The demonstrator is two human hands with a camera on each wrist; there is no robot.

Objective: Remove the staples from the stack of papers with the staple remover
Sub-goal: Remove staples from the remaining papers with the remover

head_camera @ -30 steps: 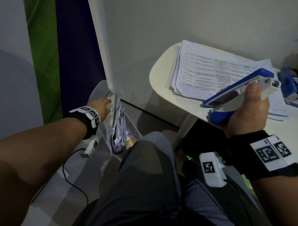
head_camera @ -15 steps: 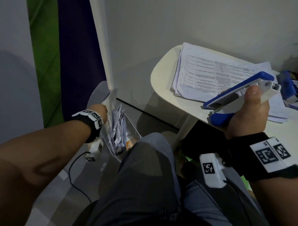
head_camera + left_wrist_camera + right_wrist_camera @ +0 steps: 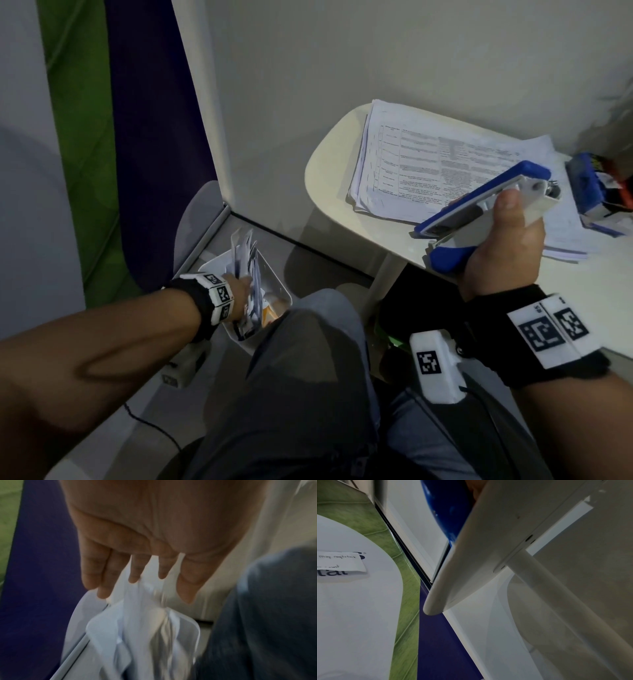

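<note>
at far left hangs a green and purple panel (image 3: 102,137) beside a pale wall. low on the floor stands a white bin (image 3: 270,277), stuffed with loose sheets (image 3: 245,260). the left hand (image 3: 239,287) reaches into it, fingers (image 3: 137,573) straight and spread, tips touching the sheets but curled round none. a grey trouser leg (image 3: 308,377) fills the middle. right of it is a small cream table (image 3: 329,178) on one leg, bearing the papers (image 3: 428,164), a loose, fanned stack near the table's edge. they look light, limp and easy to slide or tear, so i would press them flat near a stapled corner. the right hand (image 3: 503,253) wraps round the remover (image 3: 479,205), thumb on its white side, just over the stack. it seems rigid, best held mid-body. a blue box (image 3: 592,185) sits at far right.
</note>
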